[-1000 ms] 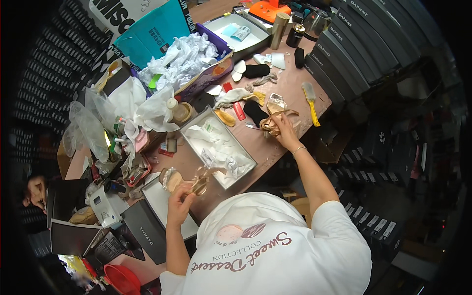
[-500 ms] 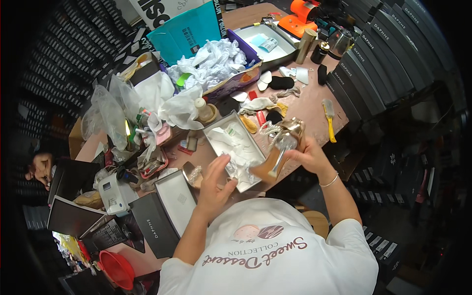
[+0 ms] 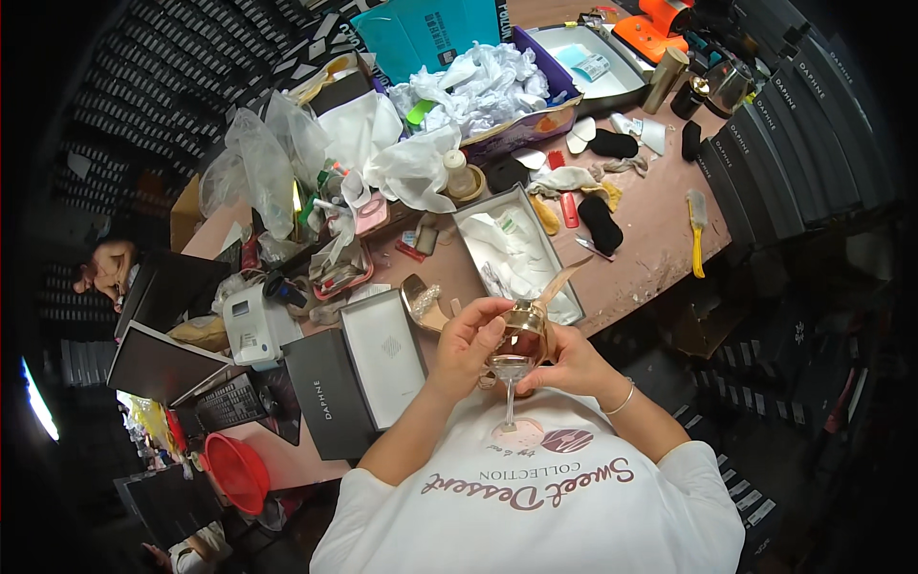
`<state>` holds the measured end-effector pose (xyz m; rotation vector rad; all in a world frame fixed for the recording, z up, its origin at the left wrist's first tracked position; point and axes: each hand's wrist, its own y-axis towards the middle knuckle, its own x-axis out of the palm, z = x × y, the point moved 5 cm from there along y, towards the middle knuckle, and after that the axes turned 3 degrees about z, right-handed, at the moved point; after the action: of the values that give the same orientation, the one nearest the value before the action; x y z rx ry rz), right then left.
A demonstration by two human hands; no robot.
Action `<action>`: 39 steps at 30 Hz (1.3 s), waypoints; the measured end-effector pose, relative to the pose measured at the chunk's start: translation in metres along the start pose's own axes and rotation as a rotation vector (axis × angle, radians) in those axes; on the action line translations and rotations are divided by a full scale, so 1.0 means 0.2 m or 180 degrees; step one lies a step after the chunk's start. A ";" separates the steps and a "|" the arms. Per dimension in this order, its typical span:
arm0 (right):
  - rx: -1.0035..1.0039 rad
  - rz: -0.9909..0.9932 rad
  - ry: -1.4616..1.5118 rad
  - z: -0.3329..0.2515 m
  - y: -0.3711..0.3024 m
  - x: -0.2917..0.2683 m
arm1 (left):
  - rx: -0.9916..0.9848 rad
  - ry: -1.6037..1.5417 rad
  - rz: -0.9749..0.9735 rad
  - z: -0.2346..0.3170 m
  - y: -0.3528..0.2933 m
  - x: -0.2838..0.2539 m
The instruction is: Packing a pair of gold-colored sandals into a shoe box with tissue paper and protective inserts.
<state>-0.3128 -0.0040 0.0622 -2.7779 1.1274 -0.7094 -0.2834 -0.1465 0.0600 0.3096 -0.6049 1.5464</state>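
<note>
A gold high-heeled sandal (image 3: 521, 342) with a clear slim heel is held up close to my shirt. My left hand (image 3: 467, 349) grips its left side with bent fingers. On the other side my right hand (image 3: 579, 368) closes round it, thumb near the top of the heel. Its tan sole points away toward an open shoe box (image 3: 469, 226) lined with white paper. Another sandal (image 3: 417, 298), with a beaded strap, lies on the table left of that box. Fingers cover part of the held sandal's upper.
A grey-and-white box lid (image 3: 330, 397) lies left of my arm. Farther off stand a purple box (image 3: 550, 117) of crumpled paper and a label printer (image 3: 251, 330). A yellow-handled brush (image 3: 697, 239) lies at right, beside stacked dark shoe boxes (image 3: 765, 182).
The sandal has come in from the right toward my shirt and turned heel-down. My left hand, open before, now grips it too. The whole view has shifted, so the table appears farther right.
</note>
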 end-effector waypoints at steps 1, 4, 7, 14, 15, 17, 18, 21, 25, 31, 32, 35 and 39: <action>0.0009 -0.0049 -0.0077 0.00 -0.01 0.01 | -0.0013 -0.0059 0.0083 -0.02 -0.02 -0.01; -0.0133 -0.0140 -0.0188 0.02 -0.01 0.01 | 0.0051 -0.0010 0.0173 -0.01 -0.03 0.00; -0.0266 -0.0164 -0.0225 0.00 0.00 0.00 | -0.0015 0.0033 0.0253 -0.03 -0.03 -0.02; 0.0019 -0.0097 0.0333 0.05 0.01 -0.06 | -0.0092 0.0066 0.0372 -0.04 0.02 0.02; 0.0038 -0.0080 0.0343 0.06 0.01 -0.07 | -0.0107 0.0091 0.0383 -0.04 0.03 0.03; 0.0073 -0.0049 0.0366 0.08 0.01 -0.10 | -0.0127 0.0115 0.0397 -0.05 0.05 0.03; 0.0057 0.0008 0.0357 0.09 0.02 -0.11 | -0.0131 0.0114 0.0401 -0.05 0.06 0.03; -0.0023 0.0151 0.0275 0.10 0.03 -0.15 | -0.0140 0.0184 0.0502 -0.07 0.09 0.03; 0.0015 0.0214 0.0268 0.10 0.05 -0.15 | -0.0188 0.0208 0.0594 -0.09 0.13 0.00; 0.0033 0.0301 -0.0138 0.08 0.08 -0.14 | -0.0244 -0.0098 0.0561 -0.07 0.14 -0.02; 0.0049 0.0293 -0.0196 0.07 0.07 -0.12 | -0.0238 -0.0144 0.0524 -0.07 0.13 -0.02; -0.0063 0.0277 -0.0295 0.04 0.07 -0.08 | -0.0195 -0.0244 0.0437 -0.05 0.10 -0.03; 0.0031 0.0177 -0.0461 0.04 0.06 -0.05 | -0.0071 -0.0262 0.0396 -0.04 0.07 -0.05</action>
<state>-0.3232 -0.0063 0.0481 -2.7266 1.1645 -0.4980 -0.2954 -0.1491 0.0449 0.3248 -0.7167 1.6511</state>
